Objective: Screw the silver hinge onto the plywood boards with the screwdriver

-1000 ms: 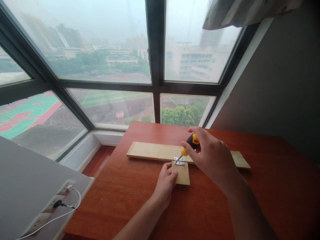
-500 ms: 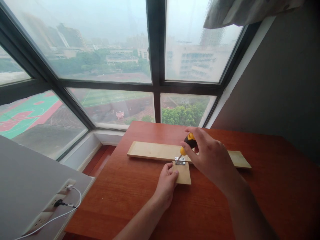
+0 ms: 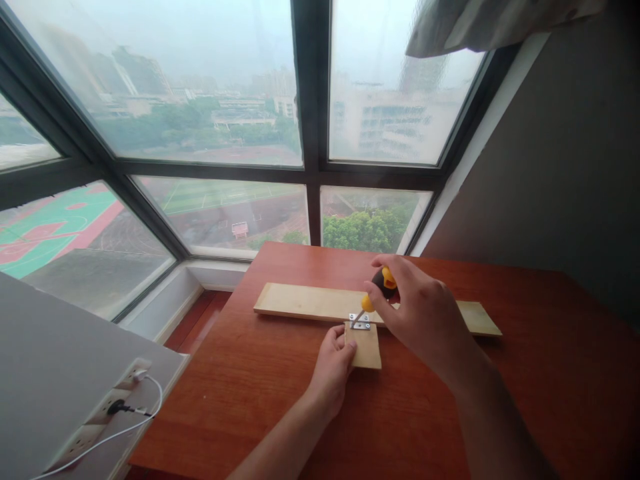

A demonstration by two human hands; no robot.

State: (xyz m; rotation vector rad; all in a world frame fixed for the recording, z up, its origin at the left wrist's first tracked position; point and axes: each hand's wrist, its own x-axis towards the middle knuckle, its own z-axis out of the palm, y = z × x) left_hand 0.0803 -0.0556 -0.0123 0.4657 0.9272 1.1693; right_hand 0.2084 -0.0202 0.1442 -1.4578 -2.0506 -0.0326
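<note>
Far left: wall sockets [image 3: 84,441] with black plug [image 3: 116,407], white cable [image 3: 161,396]. Next, on reddish table [image 3: 250,380]: long pale board [image 3: 305,302] lying crosswise. In front: left hand [image 3: 331,368] clamped on left edge of small board [image 3: 367,350], thumb on top. Across board edges: metal hinge [image 3: 364,327]. At hinge: tip of slanted yellow-and-black screwdriver [image 3: 369,304], handle gripped in right hand [image 3: 425,313]. Hands apart.
</note>
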